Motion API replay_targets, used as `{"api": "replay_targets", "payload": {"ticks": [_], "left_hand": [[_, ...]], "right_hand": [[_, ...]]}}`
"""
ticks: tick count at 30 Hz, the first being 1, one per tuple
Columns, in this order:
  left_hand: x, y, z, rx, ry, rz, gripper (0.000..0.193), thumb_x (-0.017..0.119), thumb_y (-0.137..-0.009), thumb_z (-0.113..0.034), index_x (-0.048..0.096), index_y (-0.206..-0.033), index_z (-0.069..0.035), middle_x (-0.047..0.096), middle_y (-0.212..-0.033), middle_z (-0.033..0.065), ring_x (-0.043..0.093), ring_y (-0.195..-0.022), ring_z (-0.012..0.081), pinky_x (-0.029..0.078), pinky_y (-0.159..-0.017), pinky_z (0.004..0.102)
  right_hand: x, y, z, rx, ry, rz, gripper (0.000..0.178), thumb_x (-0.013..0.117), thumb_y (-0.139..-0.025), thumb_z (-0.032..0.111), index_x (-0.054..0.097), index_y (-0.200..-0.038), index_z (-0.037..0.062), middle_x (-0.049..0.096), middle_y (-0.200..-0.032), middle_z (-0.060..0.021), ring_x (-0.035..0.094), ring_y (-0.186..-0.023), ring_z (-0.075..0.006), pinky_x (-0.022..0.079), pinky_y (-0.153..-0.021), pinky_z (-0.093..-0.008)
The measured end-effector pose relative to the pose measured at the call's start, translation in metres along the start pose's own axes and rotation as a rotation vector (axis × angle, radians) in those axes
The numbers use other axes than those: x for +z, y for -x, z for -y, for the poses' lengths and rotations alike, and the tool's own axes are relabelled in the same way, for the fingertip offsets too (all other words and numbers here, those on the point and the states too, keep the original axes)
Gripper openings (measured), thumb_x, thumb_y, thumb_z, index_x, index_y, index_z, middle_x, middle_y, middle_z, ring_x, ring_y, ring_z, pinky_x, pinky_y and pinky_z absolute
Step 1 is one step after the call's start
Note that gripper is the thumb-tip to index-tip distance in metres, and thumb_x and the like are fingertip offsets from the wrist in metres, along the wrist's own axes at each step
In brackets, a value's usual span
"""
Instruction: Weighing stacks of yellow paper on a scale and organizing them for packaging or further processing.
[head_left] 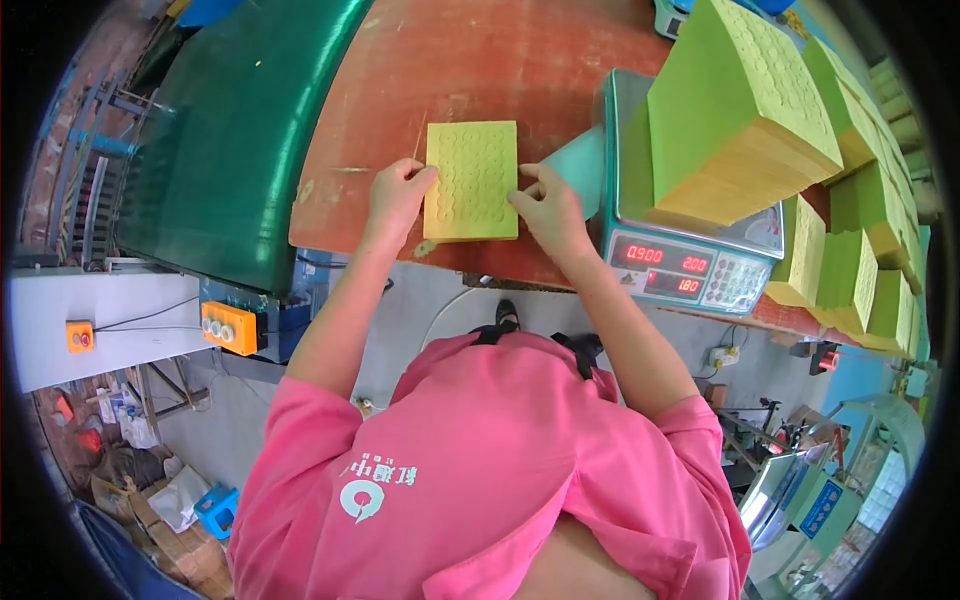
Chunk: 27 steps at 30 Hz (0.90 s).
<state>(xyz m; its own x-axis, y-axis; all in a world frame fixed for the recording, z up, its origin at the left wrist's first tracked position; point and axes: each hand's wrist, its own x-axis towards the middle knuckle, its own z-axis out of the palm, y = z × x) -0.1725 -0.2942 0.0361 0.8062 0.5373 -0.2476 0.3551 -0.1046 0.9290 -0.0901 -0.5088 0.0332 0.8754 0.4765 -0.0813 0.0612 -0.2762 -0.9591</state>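
Observation:
A neat stack of yellow paper sheets [471, 180], its top stamped with rows of round marks, rests near the front edge of a red-brown table [385, 80]. My left hand [394, 203] pinches at the stack's left edge, thumb and fingers together. At the opposite edge, my right hand [553, 212] is closed, with curled fingers and thumb against the side. Just right of that hand stands a digital weighing scale [640, 255] with a lit red display. A tall, leaning block of similar yellow paper [700, 140] sits on its pan.
More yellow paper stacks [850, 275] line the table's right side. A pale turquoise panel [578, 170] lies beside the scale. Left of the table runs a green conveyor belt [225, 130], with an orange button box [229, 328] at its near end. A blue stool [217, 511] is at lower left.

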Motion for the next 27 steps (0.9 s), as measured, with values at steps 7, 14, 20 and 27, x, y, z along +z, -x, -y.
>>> {"api": "replay_targets", "payload": {"ticks": [7,14,20,27], "left_hand": [[0.009,-0.001,0.015,0.205,-0.184,-0.166,0.021,0.064,-0.086,-0.016,0.065,-0.092,0.003,0.066,-0.084,0.0091,0.062,-0.074,0.0162,0.047,-0.065,0.0299],[0.006,0.025,0.022,0.103,-0.310,-0.129,0.028,0.062,-0.085,-0.019,0.064,-0.100,0.004,0.068,-0.093,0.0156,0.065,-0.084,0.0225,0.049,-0.076,0.0333],[0.007,0.112,0.043,-0.148,-0.067,-0.154,0.040,0.059,-0.094,-0.026,0.054,-0.124,-0.001,0.063,-0.107,0.0054,0.060,-0.091,0.0153,0.048,-0.076,0.0301],[0.019,0.131,0.054,-0.293,0.624,-0.002,0.052,0.051,-0.097,-0.039,0.045,-0.135,-0.004,0.059,-0.126,0.0096,0.060,-0.111,0.0233,0.050,-0.089,0.0399]], "right_hand": [[0.005,0.000,-0.015,-0.097,0.064,-0.026,0.036,0.066,-0.082,0.012,0.059,-0.114,-0.0011,0.065,-0.082,-0.0137,0.063,-0.075,-0.0228,0.050,-0.071,-0.0347],[0.011,0.021,-0.020,-0.251,0.106,-0.056,0.030,0.063,-0.083,0.012,0.059,-0.110,-0.0008,0.063,-0.098,-0.0215,0.062,-0.092,-0.0366,0.049,-0.080,-0.0419],[0.005,0.061,-0.022,-0.254,0.037,0.032,0.032,0.064,-0.082,0.014,0.058,-0.111,-0.0004,0.062,-0.100,-0.0213,0.062,-0.092,-0.0357,0.049,-0.081,-0.0407],[-0.010,0.075,-0.017,-0.125,-0.052,0.190,0.043,0.066,-0.086,0.017,0.054,-0.124,-0.0002,0.065,-0.105,-0.0159,0.064,-0.092,-0.0231,0.051,-0.080,-0.0336]]}}
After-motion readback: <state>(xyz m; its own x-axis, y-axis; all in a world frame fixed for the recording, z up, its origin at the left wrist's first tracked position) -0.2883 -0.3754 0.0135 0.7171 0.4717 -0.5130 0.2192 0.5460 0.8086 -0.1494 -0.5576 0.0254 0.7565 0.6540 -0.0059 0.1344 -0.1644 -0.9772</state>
